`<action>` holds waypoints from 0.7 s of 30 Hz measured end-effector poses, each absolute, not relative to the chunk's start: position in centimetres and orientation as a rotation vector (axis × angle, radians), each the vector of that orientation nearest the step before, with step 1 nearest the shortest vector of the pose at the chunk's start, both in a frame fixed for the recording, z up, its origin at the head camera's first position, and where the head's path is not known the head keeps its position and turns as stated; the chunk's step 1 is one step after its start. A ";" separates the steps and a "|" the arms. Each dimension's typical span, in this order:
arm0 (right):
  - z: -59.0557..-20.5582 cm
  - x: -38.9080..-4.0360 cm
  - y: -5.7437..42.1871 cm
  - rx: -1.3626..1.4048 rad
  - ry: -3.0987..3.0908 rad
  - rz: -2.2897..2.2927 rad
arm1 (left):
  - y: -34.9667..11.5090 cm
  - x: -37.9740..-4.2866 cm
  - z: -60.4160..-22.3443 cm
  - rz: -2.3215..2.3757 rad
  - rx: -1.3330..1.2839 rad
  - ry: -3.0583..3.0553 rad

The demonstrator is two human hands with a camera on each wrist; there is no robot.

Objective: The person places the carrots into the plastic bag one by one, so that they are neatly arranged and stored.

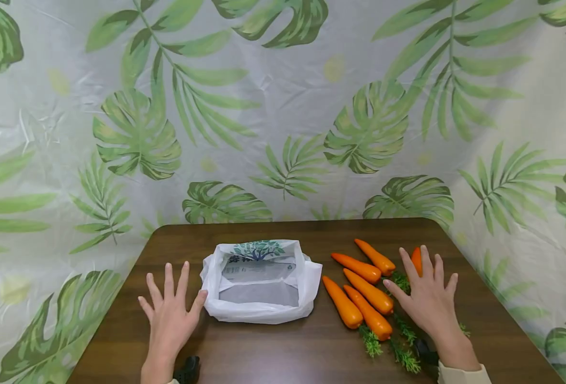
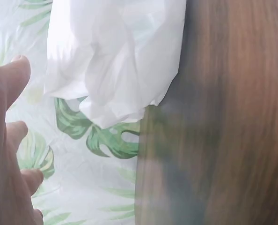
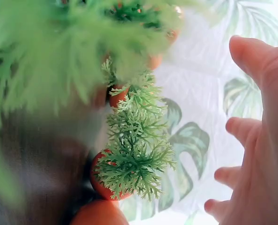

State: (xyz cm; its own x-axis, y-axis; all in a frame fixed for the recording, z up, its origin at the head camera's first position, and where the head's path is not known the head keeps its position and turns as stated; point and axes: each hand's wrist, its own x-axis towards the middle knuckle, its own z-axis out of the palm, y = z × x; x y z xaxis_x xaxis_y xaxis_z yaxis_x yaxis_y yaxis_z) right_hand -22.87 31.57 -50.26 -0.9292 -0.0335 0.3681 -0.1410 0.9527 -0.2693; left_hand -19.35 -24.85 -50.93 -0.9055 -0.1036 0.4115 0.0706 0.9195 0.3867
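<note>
A white plastic bag [image 1: 263,312] stands on the table, its mouth spread wide and facing up, with a printed tree on the back inner wall. To its left, my left hand [image 1: 169,320] has its fingers spread and holds nothing; the thumb is beside the bag's edge, and whether it touches I cannot tell. Several orange carrots [image 1: 369,290] with green leafy tops [image 1: 405,354] lie right of the bag. My right hand [image 1: 429,298] is over the tops, fingers spread, holding nothing, and partly hides one carrot [image 1: 416,260]. In the right wrist view, leafy tops [image 3: 134,159] fill the middle.
The dark wooden table [image 1: 258,352] has rounded far corners. Behind it hangs a pale sheet [image 1: 292,106] printed with green leaves, which also runs along both sides. A black strap [image 1: 189,368] is on the left wrist, another [image 1: 425,352] on the right.
</note>
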 end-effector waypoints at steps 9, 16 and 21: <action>-49.5 -23.1 30.6 0.238 -2.675 0.538 | -24.0 -19.7 -50.6 -0.864 0.034 -2.525; -48.6 -22.4 29.2 0.305 -2.642 0.668 | -22.8 -19.8 -50.7 -1.070 0.004 -2.386; -48.1 -21.6 27.6 0.368 -2.640 0.737 | -22.5 -19.8 -51.0 -1.145 -0.035 -2.364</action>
State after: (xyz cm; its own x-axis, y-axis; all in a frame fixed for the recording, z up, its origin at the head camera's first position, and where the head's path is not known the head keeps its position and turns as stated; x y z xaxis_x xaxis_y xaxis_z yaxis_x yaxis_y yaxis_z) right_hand -21.57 27.58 -48.08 -0.8959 -0.1473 0.4191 -0.3432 0.8285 -0.4424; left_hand -19.76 -22.54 -50.98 -0.8702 -0.1922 0.4536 0.2366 0.6446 0.7270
